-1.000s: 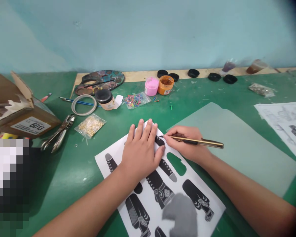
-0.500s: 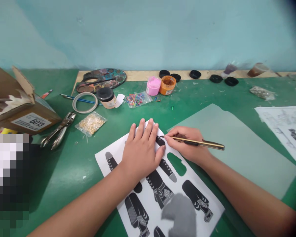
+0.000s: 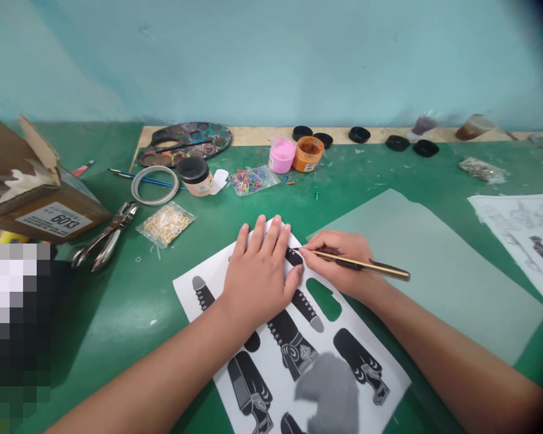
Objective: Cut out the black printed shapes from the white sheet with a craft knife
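Note:
A white sheet of paper [image 3: 314, 328] printed with black and grey cut-out shapes lies slanted on the green table. My left hand [image 3: 257, 277] rests flat on its upper part, fingers stretched out, covering some of the shapes. Between the fingers of my right hand [image 3: 344, 262] is a gold and black pen [image 3: 375, 268]. Its tip touches or nearly touches a black shape [image 3: 294, 255] near the paper's top right edge, just beside my left fingers. Below the pen, a hole in the paper [image 3: 324, 299] shows the green table through it.
A translucent sheet [image 3: 438, 277] lies at right. Behind stand a pink paint jar [image 3: 282, 155], an orange jar [image 3: 308, 155] and a black-lidded jar [image 3: 194, 176]. At left are a tape roll [image 3: 138, 187], a bag of gold rings [image 3: 166, 224], a hole punch [image 3: 106, 238] and a cardboard box [image 3: 49, 208].
The whole view has shifted very slightly. Both hands, the pen and the paper keep nearly the same positions relative to each other.

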Demonstrator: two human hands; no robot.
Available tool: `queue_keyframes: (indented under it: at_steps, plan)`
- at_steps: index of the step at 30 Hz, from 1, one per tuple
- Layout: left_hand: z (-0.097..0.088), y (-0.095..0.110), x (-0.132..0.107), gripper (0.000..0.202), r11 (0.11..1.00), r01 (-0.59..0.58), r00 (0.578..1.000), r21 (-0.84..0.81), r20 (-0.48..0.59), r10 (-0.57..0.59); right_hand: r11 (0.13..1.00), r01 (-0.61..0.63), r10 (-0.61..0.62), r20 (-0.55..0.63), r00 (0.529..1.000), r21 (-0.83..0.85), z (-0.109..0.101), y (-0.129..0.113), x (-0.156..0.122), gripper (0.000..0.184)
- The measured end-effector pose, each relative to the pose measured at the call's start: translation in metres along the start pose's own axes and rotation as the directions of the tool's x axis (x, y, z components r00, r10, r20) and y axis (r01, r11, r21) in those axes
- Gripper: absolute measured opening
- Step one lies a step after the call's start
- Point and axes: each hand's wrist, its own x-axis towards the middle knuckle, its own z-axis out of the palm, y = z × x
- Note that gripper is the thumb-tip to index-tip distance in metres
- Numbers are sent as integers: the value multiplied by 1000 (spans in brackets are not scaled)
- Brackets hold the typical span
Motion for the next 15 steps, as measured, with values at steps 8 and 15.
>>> queue_keyframes:
  at_steps: [8, 15]
  plan:
    - [0, 0, -1, 66, 1000, -3, 1000, -10, 0, 3, 1000, -24, 24, 33, 999, 2, 0, -1, -4, 15]
    - [1, 0, 0, 67, 1000, 1, 1000, -22, -3, -1, 999, -15, 14, 35, 999, 32, 0, 0, -3, 16]
